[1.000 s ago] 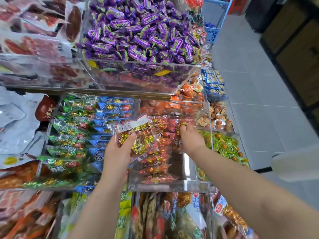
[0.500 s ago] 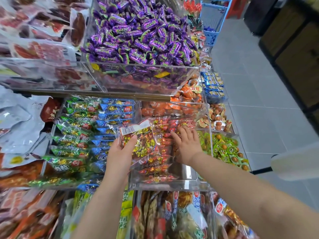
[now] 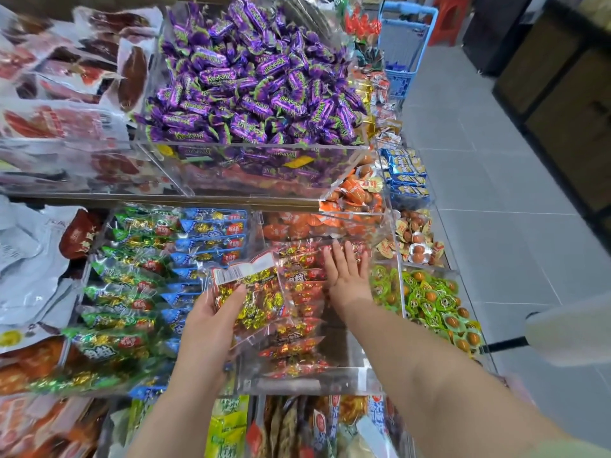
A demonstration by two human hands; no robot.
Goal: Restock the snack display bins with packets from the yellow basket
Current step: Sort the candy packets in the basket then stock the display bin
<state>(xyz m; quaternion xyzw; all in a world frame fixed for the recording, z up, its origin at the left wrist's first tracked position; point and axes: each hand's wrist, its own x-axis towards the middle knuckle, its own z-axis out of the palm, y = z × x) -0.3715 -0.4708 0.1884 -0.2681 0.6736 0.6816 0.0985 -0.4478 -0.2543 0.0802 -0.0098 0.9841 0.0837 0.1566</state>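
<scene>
Clear, glossy hard plastic for the bin (image 3: 314, 380) — thin, crinkly, shiny film on the packet (image 3: 254, 292) and purple candy wrappers (image 3: 251, 77) — smooth matt floor tiles (image 3: 496, 193).

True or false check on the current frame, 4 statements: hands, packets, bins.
1. The left hand grips a clear packet of red-and-gold snacks. True.
2. The right hand is curled round a packet. False: its fingers are straight and it lies flat on the red packets in the clear bin.
3. The purple candies fill a bin on the shelf above the red packets. True.
4. The basket standing on the floor at the far end of the shelves is yellow. False: it is a blue basket.
</scene>
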